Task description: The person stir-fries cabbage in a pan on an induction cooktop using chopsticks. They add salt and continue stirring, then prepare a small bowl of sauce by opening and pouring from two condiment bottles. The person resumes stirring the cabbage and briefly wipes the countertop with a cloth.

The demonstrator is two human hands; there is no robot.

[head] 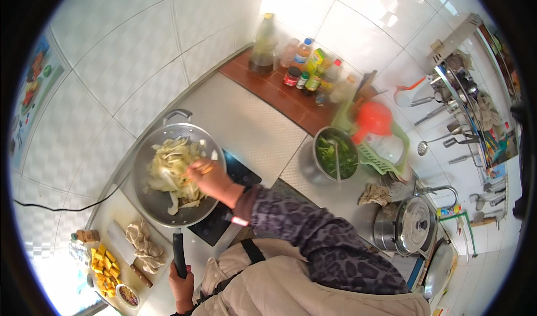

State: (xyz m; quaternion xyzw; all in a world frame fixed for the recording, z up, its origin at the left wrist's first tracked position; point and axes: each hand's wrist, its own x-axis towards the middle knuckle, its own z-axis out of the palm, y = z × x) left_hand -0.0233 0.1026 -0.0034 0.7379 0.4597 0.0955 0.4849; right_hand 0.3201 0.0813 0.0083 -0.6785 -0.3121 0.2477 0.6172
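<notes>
A grey wok with a black handle sits on a black induction cooktop. Pale yellow-green sliced vegetables fill its middle. My left hand is closed around the end of the long handle. Over the wok, my right hand grips a thin wooden utensil, whose lower end is blurred among the slices. A small loop handle projects from the wok's far side.
At left, a cutting board bears a cleaver, a crumpled cloth and yellow cubes. A metal pot of leafy greens stands right of the wok. Several bottles line the brown ledge. A lidded pot is farther right.
</notes>
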